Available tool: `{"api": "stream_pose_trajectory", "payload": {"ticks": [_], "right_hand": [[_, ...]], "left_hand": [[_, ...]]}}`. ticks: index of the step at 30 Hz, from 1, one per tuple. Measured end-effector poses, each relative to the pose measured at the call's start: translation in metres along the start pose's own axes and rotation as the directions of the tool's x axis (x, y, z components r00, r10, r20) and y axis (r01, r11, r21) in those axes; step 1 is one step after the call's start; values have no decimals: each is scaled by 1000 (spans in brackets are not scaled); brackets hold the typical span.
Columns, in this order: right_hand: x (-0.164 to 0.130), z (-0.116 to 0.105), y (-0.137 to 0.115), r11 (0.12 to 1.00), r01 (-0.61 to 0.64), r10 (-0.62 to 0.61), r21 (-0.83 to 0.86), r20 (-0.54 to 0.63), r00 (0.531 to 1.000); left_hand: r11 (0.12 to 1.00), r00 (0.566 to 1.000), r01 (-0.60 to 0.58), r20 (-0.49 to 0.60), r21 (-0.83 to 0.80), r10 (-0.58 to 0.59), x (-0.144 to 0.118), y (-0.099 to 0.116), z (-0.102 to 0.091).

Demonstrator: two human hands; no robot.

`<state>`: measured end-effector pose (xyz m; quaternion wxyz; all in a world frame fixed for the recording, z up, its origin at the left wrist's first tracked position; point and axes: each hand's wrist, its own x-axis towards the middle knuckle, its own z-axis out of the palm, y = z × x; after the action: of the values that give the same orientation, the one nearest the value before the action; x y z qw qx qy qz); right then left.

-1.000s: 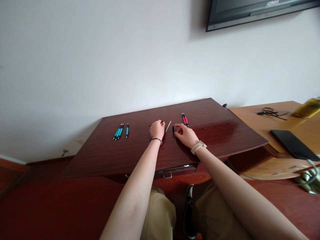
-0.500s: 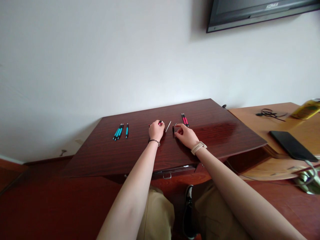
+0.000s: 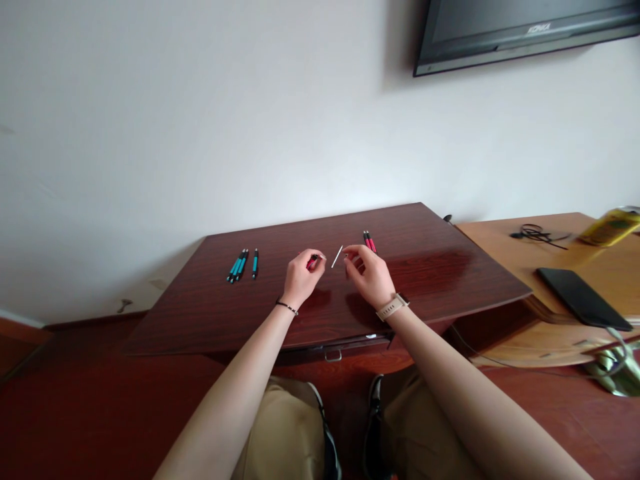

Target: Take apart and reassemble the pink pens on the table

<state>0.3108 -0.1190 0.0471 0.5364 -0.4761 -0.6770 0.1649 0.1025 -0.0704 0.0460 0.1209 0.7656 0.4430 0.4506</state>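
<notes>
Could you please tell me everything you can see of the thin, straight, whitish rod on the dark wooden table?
The thin, straight, whitish rod is slender and pale along its length; whether it is plastic or metal is unclear, and no markings can be made out. It lies slantwise on the glossy dark reddish-brown wooden table, its far end farther right, between the left hand and right hand. The left hand is clear of it; whether the right touches its far end is unclear.
</notes>
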Motion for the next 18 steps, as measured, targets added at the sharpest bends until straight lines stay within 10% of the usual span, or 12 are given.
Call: {"api": "stream_pose_trajectory", "payload": {"ticks": [18], "right_hand": [[5, 57, -45, 958, -173, 160, 229, 75, 984]], "left_hand": [[986, 994, -109, -3, 129, 111, -17, -15, -21]]}}
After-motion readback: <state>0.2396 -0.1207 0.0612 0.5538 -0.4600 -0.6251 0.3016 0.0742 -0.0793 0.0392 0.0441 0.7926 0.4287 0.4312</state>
